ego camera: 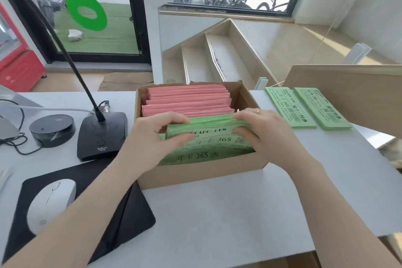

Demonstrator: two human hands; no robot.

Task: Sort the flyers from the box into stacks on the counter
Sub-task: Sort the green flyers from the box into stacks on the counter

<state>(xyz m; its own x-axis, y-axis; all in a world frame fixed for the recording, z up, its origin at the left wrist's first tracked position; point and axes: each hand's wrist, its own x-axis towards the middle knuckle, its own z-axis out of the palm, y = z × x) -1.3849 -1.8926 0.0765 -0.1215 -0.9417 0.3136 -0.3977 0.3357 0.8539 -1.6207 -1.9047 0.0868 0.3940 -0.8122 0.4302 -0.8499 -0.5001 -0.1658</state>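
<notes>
Now both hands, left (152, 137) and right (267, 135), grip a bundle of green flyers (208, 137) inside the box (195, 175) on the table (217, 213); two green stacks (309, 109) lie to the right of the box.

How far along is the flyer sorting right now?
Early. Done: two green stacks lie on the counter, right of the box. In hand: both hands, left and right, grip a green bundle. Left: more green flyers and the pink flyers.
</notes>
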